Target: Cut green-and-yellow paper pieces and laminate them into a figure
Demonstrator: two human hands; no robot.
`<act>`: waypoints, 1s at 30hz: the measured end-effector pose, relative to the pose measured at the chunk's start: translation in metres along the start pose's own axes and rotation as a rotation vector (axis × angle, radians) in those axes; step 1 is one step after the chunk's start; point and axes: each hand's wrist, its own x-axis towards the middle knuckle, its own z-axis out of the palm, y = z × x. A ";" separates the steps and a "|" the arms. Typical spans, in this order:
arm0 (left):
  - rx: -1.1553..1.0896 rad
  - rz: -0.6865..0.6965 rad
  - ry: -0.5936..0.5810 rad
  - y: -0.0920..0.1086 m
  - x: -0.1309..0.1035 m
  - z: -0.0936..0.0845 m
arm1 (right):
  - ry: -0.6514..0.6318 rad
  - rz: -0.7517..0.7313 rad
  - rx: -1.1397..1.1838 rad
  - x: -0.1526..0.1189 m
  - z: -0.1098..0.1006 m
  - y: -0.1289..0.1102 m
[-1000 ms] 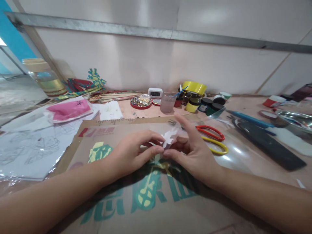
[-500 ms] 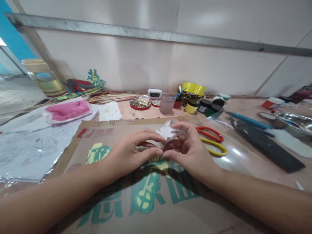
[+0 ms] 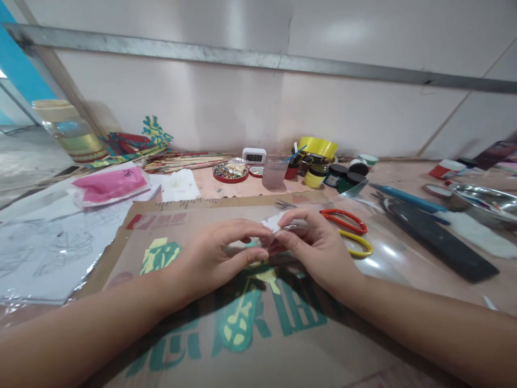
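Observation:
Between the fingertips of my left hand (image 3: 230, 250) and my right hand (image 3: 311, 245) is a small white paper cutout (image 3: 273, 222). Both hands are closed on it in a pinch, and fingers cover much of its shape. Below them lies a sheet of cardboard (image 3: 194, 215) with green printed characters, under clear film. A green and yellow painted piece (image 3: 238, 320) with a rounded end rests on it under my hands. Another green and yellow piece (image 3: 163, 254) lies left of my left hand. Scissors with red and yellow handles (image 3: 343, 220) lie just beyond my right hand.
Pink packet (image 3: 111, 186) and sketch sheets (image 3: 48, 253) lie at left. Along the back stand a bottle (image 3: 70, 132), a red dish of beads (image 3: 230, 172), a timer (image 3: 254, 156), a cup of cloudy water (image 3: 273, 173) and paint jars (image 3: 315, 176). A black case (image 3: 440, 240) lies right.
My right fingers have closed further over the white paper cutout, which now sits lower and shows less. The tips of the scissors have come into view behind my right hand.

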 end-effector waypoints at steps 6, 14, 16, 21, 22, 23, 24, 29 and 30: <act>0.055 0.014 -0.001 -0.003 -0.001 -0.002 | -0.142 -0.301 -0.252 -0.009 0.000 0.009; 0.277 0.173 -0.019 -0.003 -0.003 0.000 | -0.083 -0.433 -0.419 -0.010 -0.006 0.011; 0.346 0.182 -0.025 -0.005 -0.004 0.001 | -0.086 -0.389 -0.392 -0.010 -0.006 0.010; 0.407 0.252 0.061 -0.012 -0.006 0.000 | -0.097 -0.406 -0.413 -0.008 -0.004 0.005; 0.413 0.264 0.078 -0.013 -0.006 0.000 | -0.102 -0.409 -0.427 -0.008 -0.004 0.005; 0.413 0.273 0.086 -0.014 -0.006 0.000 | -0.104 -0.407 -0.438 -0.009 -0.004 0.004; 0.407 0.281 0.090 -0.015 -0.005 0.000 | -0.102 -0.397 -0.439 -0.009 -0.004 0.004; 0.264 0.234 0.044 -0.013 -0.002 0.000 | -0.047 -0.314 -0.305 -0.010 -0.003 0.005; 0.219 0.186 0.029 -0.012 -0.001 -0.001 | -0.041 -0.301 -0.271 -0.010 -0.003 0.006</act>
